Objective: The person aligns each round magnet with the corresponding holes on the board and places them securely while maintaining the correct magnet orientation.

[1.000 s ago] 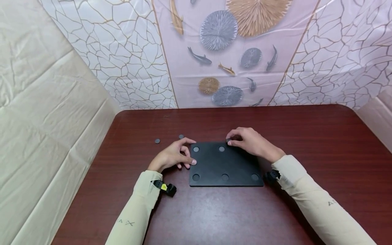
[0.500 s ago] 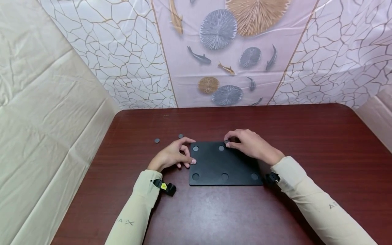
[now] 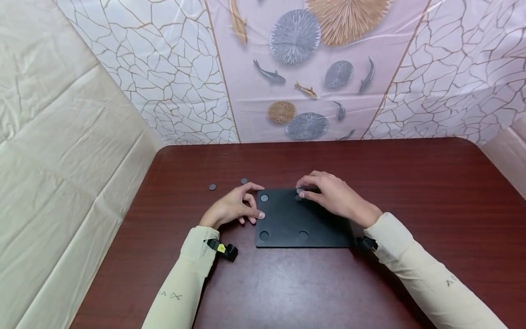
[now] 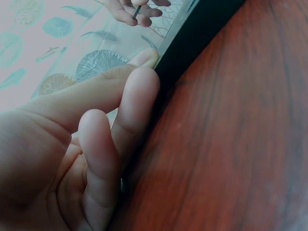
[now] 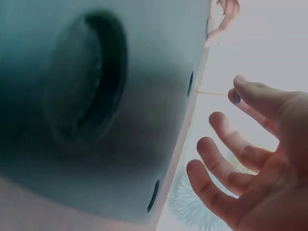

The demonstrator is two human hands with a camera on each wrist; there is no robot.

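Note:
A flat black rectangular board (image 3: 283,219) with round recesses lies on the table. My left hand (image 3: 236,205) holds its left side, the thumb on the top face and the index fingertip at the far-left corner. Between the thumb and index finger of my right hand (image 3: 339,196) is a small dark disc (image 5: 237,96), pinched just above the far middle recess (image 3: 297,198). The right hand's other fingers are spread apart in the right wrist view. Beyond the left hand lie two loose dark discs (image 3: 212,187). The board's far-right part is hidden behind the right hand.
The reddish-brown wooden table (image 3: 263,288) extends around the board. A patterned cloth (image 3: 306,91) hangs behind its far edge, and a plain beige cloth (image 3: 74,137) hangs at the left. Both wrists carry small black cameras (image 3: 230,252).
My right hand has shifted a little left along the board's far edge, bringing the pinched disc above the far middle recess. The left hand keeps its place on the board.

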